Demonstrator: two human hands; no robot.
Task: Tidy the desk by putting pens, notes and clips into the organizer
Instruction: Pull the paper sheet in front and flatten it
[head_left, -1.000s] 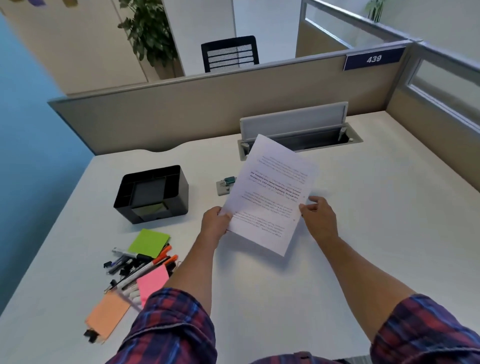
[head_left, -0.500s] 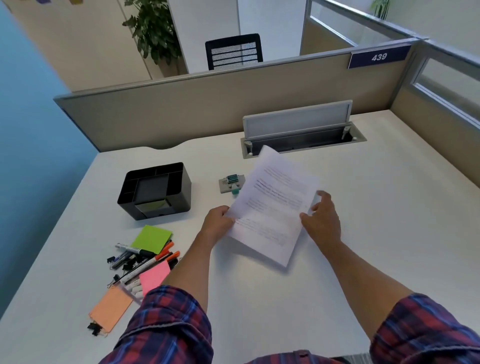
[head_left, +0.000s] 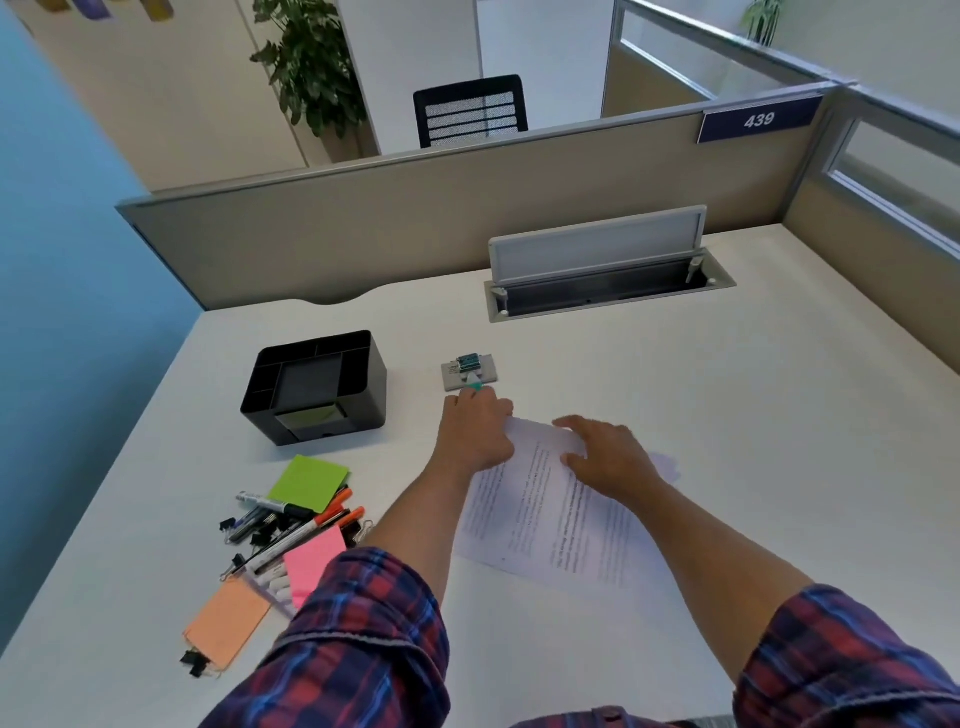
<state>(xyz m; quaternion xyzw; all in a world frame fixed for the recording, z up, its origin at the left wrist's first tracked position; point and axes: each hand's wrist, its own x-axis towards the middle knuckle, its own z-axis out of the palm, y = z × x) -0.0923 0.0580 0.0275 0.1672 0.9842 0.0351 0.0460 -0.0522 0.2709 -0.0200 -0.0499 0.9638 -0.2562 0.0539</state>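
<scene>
2 hands on printed sheet (head_left: 550, 519) lying flat mid-desk: left hand (head_left: 475, 434) pinches top-left corner, right hand (head_left: 605, 457) presses flat, fingers straight. Light, floppy paper; lift by edge. Organizer (head_left: 317, 387) at 10 o'clock.

organizer (head_left: 317, 387): black plastic, matt
printed sheet (head_left: 550, 519): thin white paper
desk (head_left: 753, 415): smooth, matt white
sleeves (head_left: 363, 639): plaid woven cloth
sticky notes (head_left: 307, 482): coloured matt paper
</scene>
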